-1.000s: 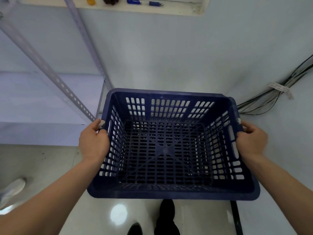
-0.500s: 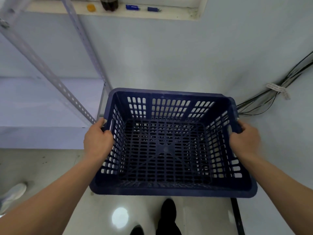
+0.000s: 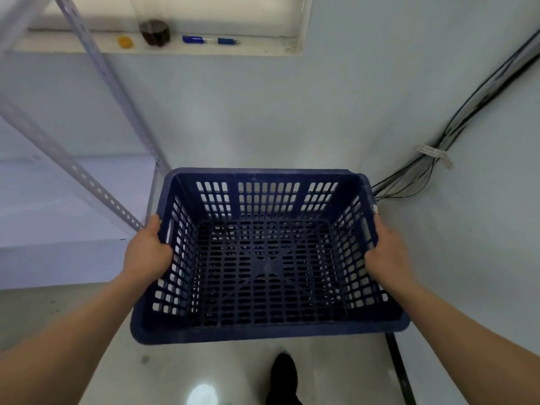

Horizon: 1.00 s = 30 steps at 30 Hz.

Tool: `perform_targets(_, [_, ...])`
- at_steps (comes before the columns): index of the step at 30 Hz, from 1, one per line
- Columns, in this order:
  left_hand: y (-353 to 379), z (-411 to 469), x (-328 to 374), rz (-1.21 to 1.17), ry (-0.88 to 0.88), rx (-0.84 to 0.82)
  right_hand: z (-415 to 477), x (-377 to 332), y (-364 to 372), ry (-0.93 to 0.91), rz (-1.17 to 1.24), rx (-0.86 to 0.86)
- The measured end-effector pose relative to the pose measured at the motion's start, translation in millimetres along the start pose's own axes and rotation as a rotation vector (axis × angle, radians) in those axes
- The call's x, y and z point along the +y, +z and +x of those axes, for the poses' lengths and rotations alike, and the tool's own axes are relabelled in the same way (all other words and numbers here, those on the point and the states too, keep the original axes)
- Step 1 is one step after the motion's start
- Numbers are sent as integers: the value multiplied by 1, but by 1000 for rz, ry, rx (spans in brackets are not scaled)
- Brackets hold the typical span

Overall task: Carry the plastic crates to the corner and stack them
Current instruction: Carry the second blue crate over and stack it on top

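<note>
A dark blue slotted plastic crate with nothing inside hangs in front of me above the pale floor, its far edge close to the wall. My left hand grips its left rim at the handle slot. On the other side my right hand grips the right rim. Both sets of fingers curl under the rim and are hidden.
A grey slotted-metal shelf frame stands at the left beside the crate. Black cables run down the right wall to the corner. A ledge above holds a dark bottle and blue pens. My dark shoe shows below.
The crate has moved forward toward the wall and slightly lower. The ledge with the bottle has come further into view as my head tilted up.
</note>
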<state>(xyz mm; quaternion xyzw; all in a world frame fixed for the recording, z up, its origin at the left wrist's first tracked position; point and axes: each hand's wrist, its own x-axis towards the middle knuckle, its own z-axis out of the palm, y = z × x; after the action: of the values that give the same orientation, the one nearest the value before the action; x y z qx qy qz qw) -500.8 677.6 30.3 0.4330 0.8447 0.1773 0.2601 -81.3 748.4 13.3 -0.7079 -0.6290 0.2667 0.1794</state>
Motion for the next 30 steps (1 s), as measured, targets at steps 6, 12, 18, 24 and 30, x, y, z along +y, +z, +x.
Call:
perform_targets(6, [3,-11,-6,20,44,-43,-4,16,3,14,-63,-14])
perform_targets(12, [12,-16,-11,26,75,32,21,17,6,-17,-56,-12])
perform_targets(18, [18,-21,-15,43,42,15,16,17,4,-3,-51,-11])
perform_targets(24, [18,-10,-10,47,46,36,29,5,2,-2,-53,-28])
perform_targets(30, [18,-15,-12,48,62,31,9,8,3,10,-73,-13])
